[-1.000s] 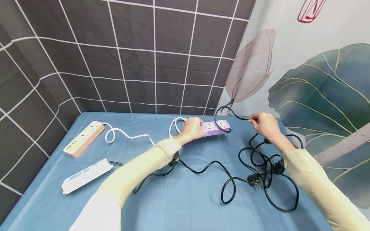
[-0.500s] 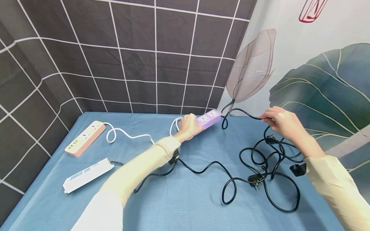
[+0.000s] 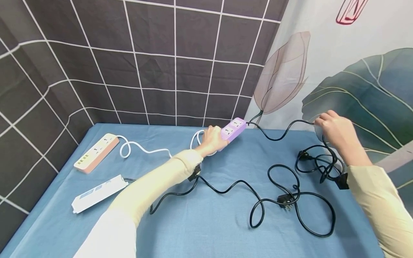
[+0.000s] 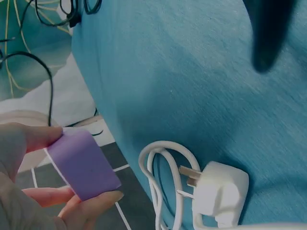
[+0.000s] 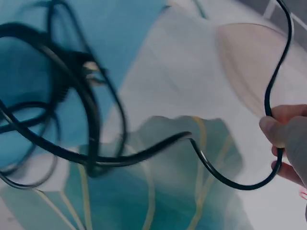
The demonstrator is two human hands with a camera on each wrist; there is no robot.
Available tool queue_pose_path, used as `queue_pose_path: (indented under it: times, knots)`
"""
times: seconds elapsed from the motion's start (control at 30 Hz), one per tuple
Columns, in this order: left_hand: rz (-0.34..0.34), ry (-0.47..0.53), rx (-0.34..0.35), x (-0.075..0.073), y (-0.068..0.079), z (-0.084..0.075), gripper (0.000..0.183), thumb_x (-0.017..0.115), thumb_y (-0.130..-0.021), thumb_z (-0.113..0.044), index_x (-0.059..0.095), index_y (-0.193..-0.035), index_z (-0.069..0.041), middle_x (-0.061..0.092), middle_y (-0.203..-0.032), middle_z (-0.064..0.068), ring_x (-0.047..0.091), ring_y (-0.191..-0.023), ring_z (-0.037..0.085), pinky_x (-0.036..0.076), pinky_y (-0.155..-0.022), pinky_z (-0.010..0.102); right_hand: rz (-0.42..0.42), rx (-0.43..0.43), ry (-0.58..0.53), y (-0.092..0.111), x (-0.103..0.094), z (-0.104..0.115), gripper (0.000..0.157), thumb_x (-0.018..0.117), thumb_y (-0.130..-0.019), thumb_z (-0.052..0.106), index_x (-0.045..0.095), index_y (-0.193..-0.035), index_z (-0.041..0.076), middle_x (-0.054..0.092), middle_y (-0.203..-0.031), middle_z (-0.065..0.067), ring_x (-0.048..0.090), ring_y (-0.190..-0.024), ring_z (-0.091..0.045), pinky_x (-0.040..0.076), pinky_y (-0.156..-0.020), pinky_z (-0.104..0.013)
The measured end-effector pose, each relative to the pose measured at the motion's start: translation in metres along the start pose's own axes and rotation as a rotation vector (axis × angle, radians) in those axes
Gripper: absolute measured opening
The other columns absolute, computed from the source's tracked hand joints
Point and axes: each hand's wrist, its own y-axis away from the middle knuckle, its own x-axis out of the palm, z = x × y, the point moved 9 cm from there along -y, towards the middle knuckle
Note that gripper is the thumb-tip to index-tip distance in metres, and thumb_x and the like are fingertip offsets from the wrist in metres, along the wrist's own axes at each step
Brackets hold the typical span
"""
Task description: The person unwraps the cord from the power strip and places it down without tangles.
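My left hand grips a purple power strip, tilted with its socket end up toward the back right. In the left wrist view, thumb and fingers close around the purple power strip. My right hand pinches the strip's black cable, raised at the back right. Between the hands the cable sags in one curve. Below my right hand hangs a bunched part of the cable with a black plug. The right wrist view shows thumb and fingertips on the black cable, its coils blurred.
A white-and-pink power strip with a white cord and a white strip lie at left. Another black cable with a black plug loops across the blue cloth. A white plug lies below my left hand.
My right hand has moved right and up, drawing the cable out; the loop over the purple strip has come off. The strip's socket end has risen. The bunched cable has shifted right, off the other cable.
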Motion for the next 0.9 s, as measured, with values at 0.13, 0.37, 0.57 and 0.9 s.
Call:
queue_pose_path:
  times: [0.13,0.37,0.57,0.9]
  knots:
    - [0.062,-0.074,0.012,0.013,0.000,-0.008,0.042,0.074,-0.077,-0.035,0.068,-0.104,-0.003,0.067,-0.100,0.014,0.064,-0.093,0.028,0.051,-0.076,0.038,0.073,0.051,0.023,0.002,0.031,0.001,0.023,0.057,-0.076,-0.022,0.067,-0.088,-0.006,0.066,-0.089,-0.024,0.057,-0.088,-0.037,0.052,-0.066,-0.048]
    - [0.100,-0.153,0.004,0.033,-0.001,-0.020,0.038,0.074,-0.076,-0.031,0.068,-0.104,-0.005,0.065,-0.104,0.016,0.061,-0.099,0.031,0.051,-0.079,0.039,0.172,0.035,0.036,-0.001,0.076,0.020,0.024,0.058,-0.077,-0.021,0.067,-0.090,-0.005,0.066,-0.086,-0.021,0.058,-0.084,-0.036,0.052,-0.067,-0.047]
    - [0.123,-0.220,0.010,0.047,-0.003,-0.024,0.037,0.073,-0.077,-0.029,0.069,-0.107,-0.007,0.067,-0.104,0.012,0.059,-0.101,0.026,0.046,-0.083,0.037,0.183,-0.006,0.017,-0.005,0.101,0.036,0.018,0.059,-0.079,-0.018,0.065,-0.090,-0.004,0.066,-0.084,-0.020,0.059,-0.081,-0.036,0.052,-0.063,-0.047]
    - [0.108,-0.245,0.014,0.066,-0.006,-0.022,0.041,0.077,-0.075,-0.034,0.070,-0.106,-0.009,0.070,-0.100,0.007,0.059,-0.099,0.021,0.042,-0.083,0.036,0.201,0.035,-0.056,-0.005,0.121,0.046,0.017,0.048,-0.084,-0.016,0.061,-0.085,-0.005,0.064,-0.089,-0.022,0.056,-0.083,-0.037,0.051,-0.065,-0.049]
